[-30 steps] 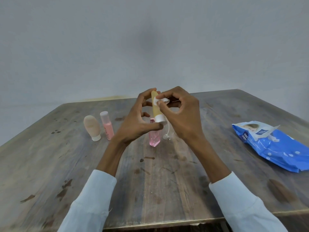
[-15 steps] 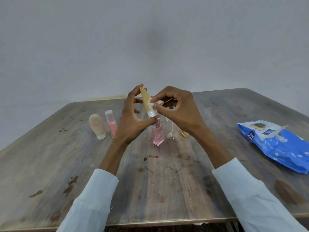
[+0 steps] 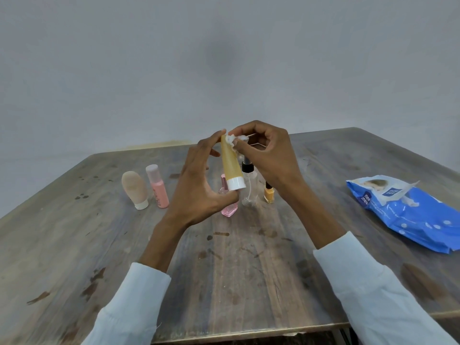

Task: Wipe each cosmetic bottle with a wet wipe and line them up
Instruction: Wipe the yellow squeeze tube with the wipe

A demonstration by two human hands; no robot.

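The person's left hand (image 3: 199,188) holds a yellow tube (image 3: 230,164) upright above the middle of the wooden table (image 3: 99,245), white cap down, thumb under the cap and fingers curled around the far side near the crimped top. The right hand (image 3: 271,158) pinches a small wad of wet wipe (image 3: 234,140) between thumb and fingertips and presses it against the tube's top end.

On the table behind the hands stand 5 other bottles. At the left are a beige tube (image 3: 134,189) on its white cap and, just beside it, a pink bottle (image 3: 157,186). Partly hidden by the hands are a pink glass bottle (image 3: 229,209), a clear spray bottle (image 3: 249,185) and a small yellow nail polish (image 3: 269,192). A blue wipes pack (image 3: 408,215) lies well apart at the right, flap open.
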